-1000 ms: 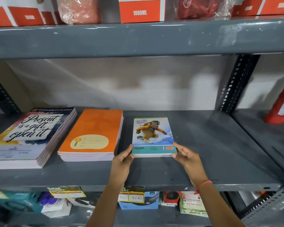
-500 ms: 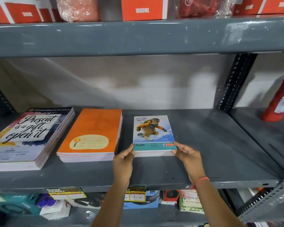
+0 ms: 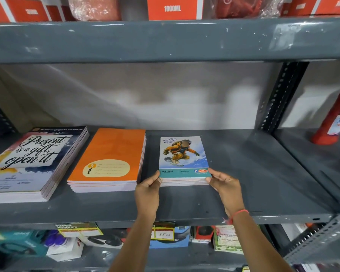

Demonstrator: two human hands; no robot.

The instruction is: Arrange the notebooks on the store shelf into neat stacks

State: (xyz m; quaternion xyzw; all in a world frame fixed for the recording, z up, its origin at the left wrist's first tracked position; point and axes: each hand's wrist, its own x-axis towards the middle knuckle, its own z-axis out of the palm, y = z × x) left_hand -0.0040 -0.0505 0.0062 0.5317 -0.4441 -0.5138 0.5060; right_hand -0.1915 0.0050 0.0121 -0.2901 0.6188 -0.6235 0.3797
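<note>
Both hands (image 3: 148,191) (image 3: 227,188) — snowboarder notebook stack (image 3: 184,158)

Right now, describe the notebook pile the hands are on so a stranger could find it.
On the grey middle shelf, three piles lie in a row. It is the rightmost pile, beside the orange stack, with the left hand and right hand at its front corners. It alone is small, with a snowboarder cover.

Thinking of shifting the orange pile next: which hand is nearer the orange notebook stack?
Left. The left hand sits just beside the orange notebook stack, at its near right corner. The right hand is across the snowboarder notebook stack.
</note>
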